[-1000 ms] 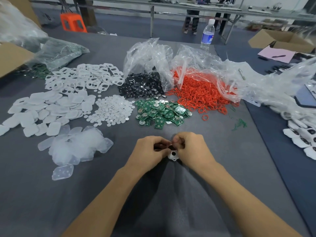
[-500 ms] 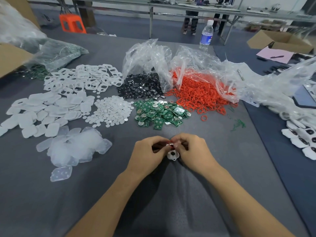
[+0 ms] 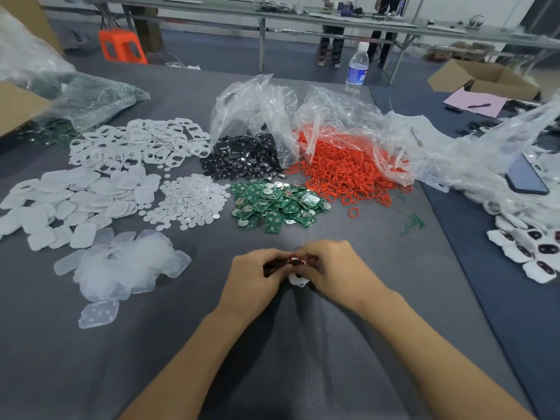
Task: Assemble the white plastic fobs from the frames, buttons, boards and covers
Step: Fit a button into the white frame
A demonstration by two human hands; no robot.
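Observation:
A white fob (image 3: 297,278) is held between my left hand (image 3: 257,275) and my right hand (image 3: 331,269) just above the grey cloth, fingers of both curled round it. A bit of red ring shows at its top; most of it is hidden. Beyond lie piles: white frames (image 3: 136,144), white covers (image 3: 75,201), round white buttons (image 3: 191,201), green boards (image 3: 275,204), black pieces (image 3: 245,159), red rings (image 3: 348,174) and clear covers (image 3: 124,265).
Crumpled plastic bags (image 3: 333,116) sit behind the piles. Finished fobs (image 3: 530,250) and a phone (image 3: 527,177) lie at the right. A water bottle (image 3: 357,66) stands at the far table edge. A cardboard box (image 3: 18,107) is at the left.
Both hands stayed together on the fob, with only small finger movement. The camera view shifted slightly.

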